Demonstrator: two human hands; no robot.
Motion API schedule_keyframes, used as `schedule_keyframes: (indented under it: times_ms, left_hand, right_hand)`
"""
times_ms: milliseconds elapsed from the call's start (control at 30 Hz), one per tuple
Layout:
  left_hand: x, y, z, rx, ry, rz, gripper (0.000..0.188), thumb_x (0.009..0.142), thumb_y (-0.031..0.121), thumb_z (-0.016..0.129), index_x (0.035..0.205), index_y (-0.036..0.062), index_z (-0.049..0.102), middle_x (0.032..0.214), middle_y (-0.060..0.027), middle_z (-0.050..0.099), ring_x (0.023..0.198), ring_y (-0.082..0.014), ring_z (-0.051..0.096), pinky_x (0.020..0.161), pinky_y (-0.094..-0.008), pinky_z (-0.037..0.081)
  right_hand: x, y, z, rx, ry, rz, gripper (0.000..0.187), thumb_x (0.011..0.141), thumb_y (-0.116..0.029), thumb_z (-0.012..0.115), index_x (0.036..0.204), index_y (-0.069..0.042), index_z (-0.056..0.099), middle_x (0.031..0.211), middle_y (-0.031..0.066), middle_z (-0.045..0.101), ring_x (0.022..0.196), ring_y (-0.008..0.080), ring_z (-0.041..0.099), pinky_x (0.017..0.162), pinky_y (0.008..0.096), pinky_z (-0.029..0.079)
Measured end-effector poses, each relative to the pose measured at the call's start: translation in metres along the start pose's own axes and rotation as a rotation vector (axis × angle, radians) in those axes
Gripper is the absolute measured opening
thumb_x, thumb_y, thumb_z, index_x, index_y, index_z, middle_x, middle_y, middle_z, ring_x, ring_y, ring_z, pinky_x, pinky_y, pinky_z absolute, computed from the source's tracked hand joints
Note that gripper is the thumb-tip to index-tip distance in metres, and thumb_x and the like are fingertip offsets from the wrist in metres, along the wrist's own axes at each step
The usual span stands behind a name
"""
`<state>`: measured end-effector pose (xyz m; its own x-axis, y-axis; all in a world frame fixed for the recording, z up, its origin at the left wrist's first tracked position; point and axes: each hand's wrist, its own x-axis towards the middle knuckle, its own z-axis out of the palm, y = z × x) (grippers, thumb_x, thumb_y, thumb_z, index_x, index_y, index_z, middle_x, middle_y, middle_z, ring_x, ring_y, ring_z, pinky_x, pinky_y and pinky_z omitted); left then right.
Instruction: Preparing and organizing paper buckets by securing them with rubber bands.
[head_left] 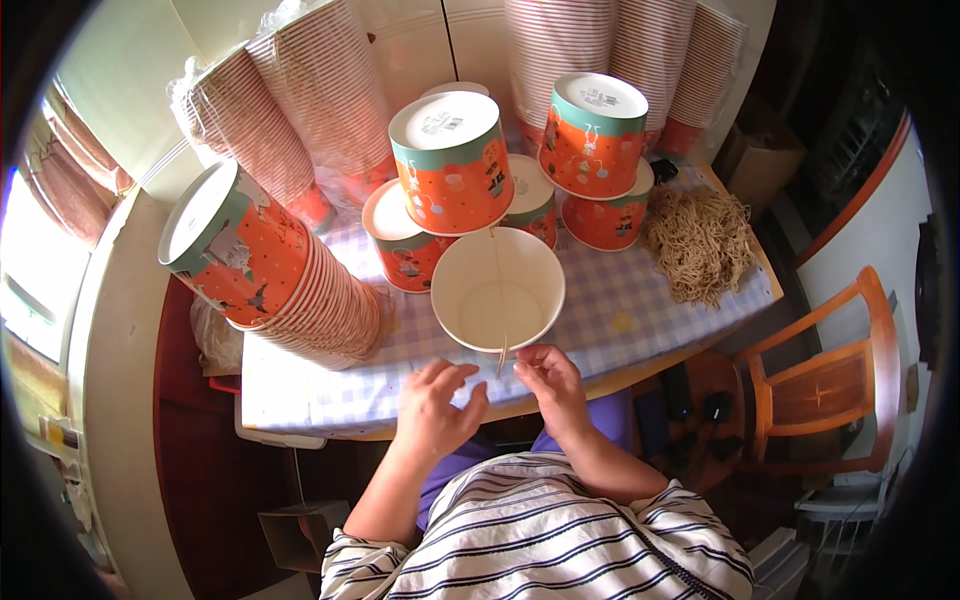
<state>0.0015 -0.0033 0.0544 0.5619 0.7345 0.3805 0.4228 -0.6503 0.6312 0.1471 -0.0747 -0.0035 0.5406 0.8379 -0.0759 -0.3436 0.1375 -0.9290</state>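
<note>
A white-lined paper bucket [497, 290] stands mouth up at the table's near edge. A thin tan string [503, 352] runs across its mouth, and its loose end hangs over the near rim. My left hand [436, 402] is just left of that hanging end, fingers curved and apart, holding nothing that I can see. My right hand [553, 388] is close to the near rim, right of the string, with thumb and forefinger slightly apart. Behind the bucket, an upside-down orange and green paper bucket [452, 178] rests on others.
A tilted stack of nested buckets [300, 290] stands at the left, and two stacked buckets [597, 135] at the right. Bagged stacks [320, 90] line the wall. Tangled tan strings [702, 243] lie on the checked tablecloth [600, 310]. A wooden chair [820, 385] is at right.
</note>
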Motion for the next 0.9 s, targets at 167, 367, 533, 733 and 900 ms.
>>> schedule_keyframes:
  times_ms: [167, 367, 533, 733, 900]
  left_hand:
    - [0.028, 0.005, -0.014, 0.219, 0.049, 0.337, 0.029, 0.067, 0.009, 0.067, 0.095, 0.0081, 0.064, 0.095, -0.0071, 0.058, 0.094, -0.0287, 0.054, 0.08, -0.0406, 0.041]
    - [0.043, -0.007, -0.003, 0.133, -0.14, 0.426, 0.029, 0.065, 0.0, 0.063, 0.094, 0.0068, 0.064, 0.091, -0.0072, 0.061, 0.093, -0.0266, 0.057, 0.086, -0.0427, 0.042]
    - [0.041, -0.008, -0.004, 0.116, -0.137, 0.427, 0.03, 0.065, -0.001, 0.062, 0.093, 0.0075, 0.064, 0.089, -0.0062, 0.061, 0.091, -0.026, 0.058, 0.087, -0.0418, 0.041]
    - [0.033, -0.008, -0.003, 0.113, -0.122, 0.43, 0.028, 0.07, -0.002, 0.061, 0.094, 0.0096, 0.066, 0.086, -0.0033, 0.062, 0.089, -0.0239, 0.059, 0.085, -0.0395, 0.041]
    - [0.028, 0.001, -0.005, 0.078, -0.162, 0.433, 0.032, 0.065, -0.003, 0.062, 0.094, 0.0085, 0.065, 0.09, -0.0043, 0.061, 0.091, -0.0247, 0.057, 0.083, -0.0394, 0.041]
  right_hand:
    - [0.001, -0.019, -0.005, -0.597, -0.101, -0.351, 0.02, 0.079, -0.017, 0.072, 0.092, -0.004, 0.064, 0.085, 0.0017, 0.061, 0.064, 0.0084, 0.049, 0.057, 0.0234, 0.04]
    - [0.008, -0.024, 0.011, -0.69, -0.059, -0.533, 0.012, 0.076, -0.011, 0.072, 0.083, -0.004, 0.066, 0.071, 0.0059, 0.063, 0.064, 0.0197, 0.061, 0.056, 0.0321, 0.045]
    - [0.013, -0.017, -0.008, -0.205, -0.04, -0.323, 0.002, 0.084, -0.003, 0.064, 0.085, -0.002, 0.065, 0.075, -0.0029, 0.059, 0.066, 0.0031, 0.049, 0.061, 0.019, 0.04]
    - [0.038, -0.04, -0.042, 0.497, 0.054, -0.113, 0.007, 0.085, -0.012, 0.059, 0.088, -0.005, 0.06, 0.076, 0.0029, 0.059, 0.056, 0.0061, 0.042, 0.06, 0.0233, 0.04]
    - [0.047, -0.036, -0.058, 0.54, 0.146, -0.085, 0.007, 0.085, -0.012, 0.06, 0.088, -0.006, 0.061, 0.076, 0.002, 0.059, 0.055, 0.0061, 0.042, 0.06, 0.0234, 0.039]
